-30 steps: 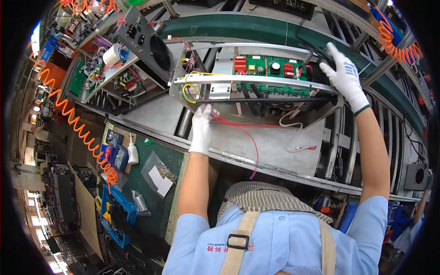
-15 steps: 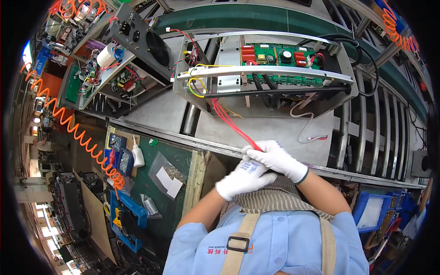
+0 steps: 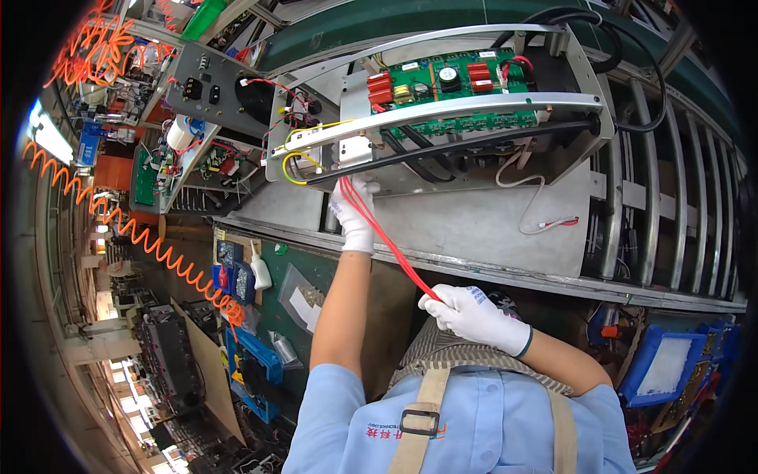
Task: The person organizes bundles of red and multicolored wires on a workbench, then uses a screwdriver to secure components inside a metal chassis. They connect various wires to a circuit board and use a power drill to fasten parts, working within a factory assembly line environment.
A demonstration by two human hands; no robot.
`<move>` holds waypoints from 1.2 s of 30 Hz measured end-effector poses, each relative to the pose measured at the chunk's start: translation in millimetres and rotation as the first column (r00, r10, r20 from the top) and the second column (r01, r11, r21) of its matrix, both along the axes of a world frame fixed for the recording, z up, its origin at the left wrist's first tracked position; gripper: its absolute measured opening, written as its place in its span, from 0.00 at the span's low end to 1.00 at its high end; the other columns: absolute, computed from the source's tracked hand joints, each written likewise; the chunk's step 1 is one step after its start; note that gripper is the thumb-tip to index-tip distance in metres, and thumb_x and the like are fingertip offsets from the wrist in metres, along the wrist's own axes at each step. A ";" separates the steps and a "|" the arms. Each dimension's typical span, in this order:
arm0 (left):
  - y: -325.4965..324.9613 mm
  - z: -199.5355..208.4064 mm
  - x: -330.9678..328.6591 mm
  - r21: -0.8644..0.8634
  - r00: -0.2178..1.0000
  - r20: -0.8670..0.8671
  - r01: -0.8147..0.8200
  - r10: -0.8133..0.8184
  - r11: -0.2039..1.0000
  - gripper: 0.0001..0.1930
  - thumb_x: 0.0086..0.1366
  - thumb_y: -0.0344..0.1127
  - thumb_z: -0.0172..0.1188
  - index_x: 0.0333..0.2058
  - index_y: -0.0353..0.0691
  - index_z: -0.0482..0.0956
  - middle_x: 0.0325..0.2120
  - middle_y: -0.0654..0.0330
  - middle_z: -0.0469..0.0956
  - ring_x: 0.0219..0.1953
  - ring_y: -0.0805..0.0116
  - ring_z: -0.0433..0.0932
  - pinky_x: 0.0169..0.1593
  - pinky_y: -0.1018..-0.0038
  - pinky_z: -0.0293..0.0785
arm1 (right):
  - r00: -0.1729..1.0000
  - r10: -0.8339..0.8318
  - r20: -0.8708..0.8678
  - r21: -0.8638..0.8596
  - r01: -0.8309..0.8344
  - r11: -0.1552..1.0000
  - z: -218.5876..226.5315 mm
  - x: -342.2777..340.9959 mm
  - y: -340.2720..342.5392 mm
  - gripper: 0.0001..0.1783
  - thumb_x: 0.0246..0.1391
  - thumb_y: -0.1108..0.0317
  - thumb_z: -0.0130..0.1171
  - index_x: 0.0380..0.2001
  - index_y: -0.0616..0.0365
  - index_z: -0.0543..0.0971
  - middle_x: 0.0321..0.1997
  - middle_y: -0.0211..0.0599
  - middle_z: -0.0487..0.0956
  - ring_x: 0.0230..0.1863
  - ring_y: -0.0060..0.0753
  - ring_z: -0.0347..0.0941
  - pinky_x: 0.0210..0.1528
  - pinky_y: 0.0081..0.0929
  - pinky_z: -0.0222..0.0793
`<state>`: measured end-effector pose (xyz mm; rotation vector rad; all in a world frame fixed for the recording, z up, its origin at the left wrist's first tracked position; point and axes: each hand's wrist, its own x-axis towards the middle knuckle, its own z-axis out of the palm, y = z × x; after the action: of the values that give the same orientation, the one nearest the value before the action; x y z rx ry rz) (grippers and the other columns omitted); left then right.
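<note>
My right hand [image 3: 482,317], in a white glove, is closed around the lower end of a bundle of red wires [image 3: 384,238]. Taut, the wires run up to the left end of an open metal chassis [image 3: 505,101] with a green circuit board [image 3: 430,88] inside. Up at that end, my left hand [image 3: 354,215], gloved too, reaches to where the wires leave the chassis. They pass across this glove; its fingertips are partly hidden by wires and frame. Close by, a yellow-green wire [image 3: 289,164] loops beside a black bar [image 3: 466,152].
A second opened unit [image 3: 209,150] stands to the left. A white cable [image 3: 521,183] hangs over the metal plate [image 3: 474,229]; rollers [image 3: 651,197] lie to the right. An orange coiled hose [image 3: 150,251] crosses the left side, above a green bench with a white bottle [image 3: 259,270] and blue trays [image 3: 257,359].
My left hand has left my right hand and moved up and forward to the chassis. My right hand has drawn slightly down, still holding the red wires, now straighter. The whole view has shifted.
</note>
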<state>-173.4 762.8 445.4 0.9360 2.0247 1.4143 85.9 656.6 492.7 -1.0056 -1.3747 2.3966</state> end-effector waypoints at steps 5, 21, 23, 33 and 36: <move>17.2 -50.8 -34.8 0.393 0.962 0.251 -0.204 0.109 0.897 0.09 0.66 0.29 0.56 0.43 0.34 0.78 0.35 0.60 0.81 0.31 0.74 0.79 0.32 0.77 0.76 | 0.996 0.059 0.062 0.062 -0.063 0.996 -11.9 1.5 -7.2 0.16 0.67 0.59 0.48 0.28 0.57 0.73 0.17 0.22 0.67 0.18 0.15 0.62 0.21 0.22 0.58; 23.3 -22.2 -34.8 0.402 0.431 0.860 -0.243 -0.273 0.883 0.14 0.70 0.34 0.51 0.51 0.35 0.71 0.44 0.54 0.77 0.42 0.65 0.79 0.44 0.71 0.77 | 0.925 -0.377 -0.038 -0.146 0.368 0.918 -102.6 -103.4 52.4 0.18 0.69 0.61 0.44 0.51 0.63 0.74 0.37 0.36 0.80 0.33 0.23 0.76 0.39 0.21 0.71; 11.5 -12.2 -45.6 0.396 0.189 0.910 -0.135 -0.368 0.908 0.15 0.70 0.35 0.51 0.51 0.35 0.70 0.45 0.54 0.77 0.43 0.65 0.79 0.45 0.71 0.77 | 0.913 -0.391 -0.113 -0.308 0.342 0.888 -102.8 -112.9 81.9 0.17 0.68 0.65 0.45 0.52 0.63 0.73 0.40 0.37 0.79 0.37 0.25 0.77 0.43 0.23 0.73; 25.1 -28.0 -26.1 0.389 0.885 0.449 -0.070 -0.123 0.918 0.15 0.69 0.29 0.52 0.53 0.36 0.70 0.45 0.58 0.77 0.45 0.69 0.77 0.47 0.72 0.76 | 0.710 -0.558 -0.429 -0.020 0.610 0.792 -136.8 -191.7 161.5 0.15 0.59 0.71 0.56 0.48 0.65 0.75 0.46 0.44 0.79 0.44 0.33 0.78 0.53 0.31 0.73; 20.0 -30.4 -32.9 0.280 0.894 0.443 -0.062 -0.072 0.958 0.13 0.69 0.28 0.52 0.51 0.35 0.71 0.44 0.59 0.76 0.43 0.70 0.77 0.46 0.73 0.75 | 0.704 -0.594 -0.390 -0.205 0.563 0.801 -125.7 -201.2 164.3 0.13 0.58 0.71 0.55 0.44 0.65 0.76 0.46 0.45 0.79 0.44 0.35 0.78 0.53 0.33 0.72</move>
<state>-206.3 782.8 415.1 0.6405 1.4987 1.7656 -115.3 820.9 367.1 -0.7013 -0.6743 2.0098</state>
